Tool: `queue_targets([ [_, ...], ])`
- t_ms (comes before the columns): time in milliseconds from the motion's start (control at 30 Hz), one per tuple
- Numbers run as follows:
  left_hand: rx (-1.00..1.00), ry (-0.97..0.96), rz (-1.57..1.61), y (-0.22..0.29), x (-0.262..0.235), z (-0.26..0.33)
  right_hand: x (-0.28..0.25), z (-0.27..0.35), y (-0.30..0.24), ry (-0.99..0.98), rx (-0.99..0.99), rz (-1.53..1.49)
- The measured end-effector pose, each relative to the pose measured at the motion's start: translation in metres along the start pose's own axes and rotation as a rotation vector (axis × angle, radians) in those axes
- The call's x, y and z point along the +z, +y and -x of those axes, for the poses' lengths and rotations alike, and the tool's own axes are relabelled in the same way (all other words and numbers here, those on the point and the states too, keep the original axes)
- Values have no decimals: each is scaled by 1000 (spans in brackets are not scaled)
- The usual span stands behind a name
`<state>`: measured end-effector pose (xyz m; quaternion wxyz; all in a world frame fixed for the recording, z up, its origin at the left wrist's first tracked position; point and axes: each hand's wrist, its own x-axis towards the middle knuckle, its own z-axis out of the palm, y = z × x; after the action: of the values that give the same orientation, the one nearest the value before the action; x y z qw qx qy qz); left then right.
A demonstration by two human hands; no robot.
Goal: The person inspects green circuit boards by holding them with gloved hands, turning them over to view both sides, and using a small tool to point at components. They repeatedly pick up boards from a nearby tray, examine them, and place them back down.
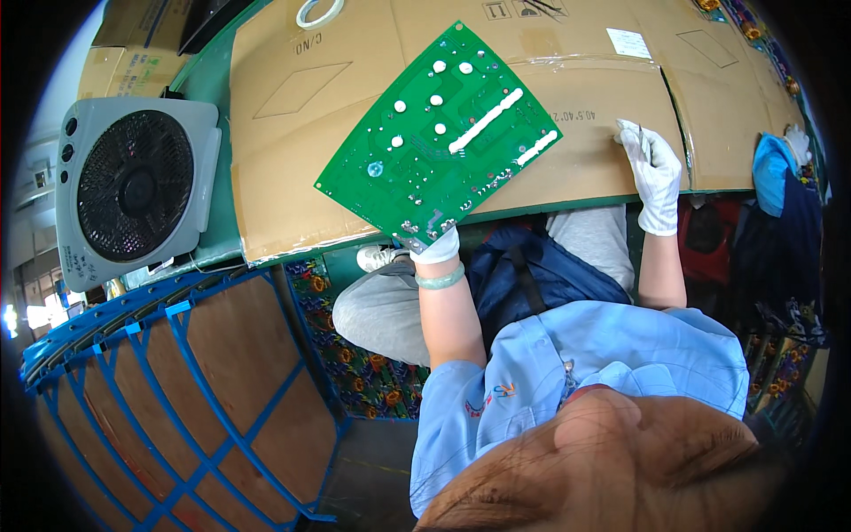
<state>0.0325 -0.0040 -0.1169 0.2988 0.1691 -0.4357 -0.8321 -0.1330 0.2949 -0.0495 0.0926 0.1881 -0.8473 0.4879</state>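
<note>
A large green circuit board [425, 151] is held up at a slant over the cardboard, its lower corner at my left hand [438, 249]. That hand wears a white glove, and the board hides most of its fingers. White strips and several white blobs dot the board's face, with small solder points among them. To the right of the board, apart from it, my right hand [654, 173] is raised above the cardboard, also in a white glove. Its thumb and fingertips are pinched together around a thin dark piece too small to name.
Flattened cardboard [301, 177] covers the green table. A roll of tape [319, 12] lies at the far edge, and a white paper label [629, 43] is on the cardboard. At left stands a grey box fan [137, 191]. Below it is a blue-framed rack [204, 399] with brown panels.
</note>
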Motion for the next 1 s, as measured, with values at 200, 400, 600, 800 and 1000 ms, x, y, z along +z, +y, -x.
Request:
queue_targets([
  [200, -2, 5, -8, 1, -1, 3, -2, -1, -2, -22, 0, 18],
  [400, 1, 4, -20, 1, -1, 5, -1, 0, -3, -13, 18, -26],
  [600, 2, 9, -14, 1, -2, 4, -1, 0, -4, -16, -5, 13],
  [800, 4, 14, -15, 1, 0, 6, -2, 1, -1, -13, -3, 14],
  [1000, 17, 22, -12, -1, 4, 9, 0, -3, 6, 0, -6, -9],
])
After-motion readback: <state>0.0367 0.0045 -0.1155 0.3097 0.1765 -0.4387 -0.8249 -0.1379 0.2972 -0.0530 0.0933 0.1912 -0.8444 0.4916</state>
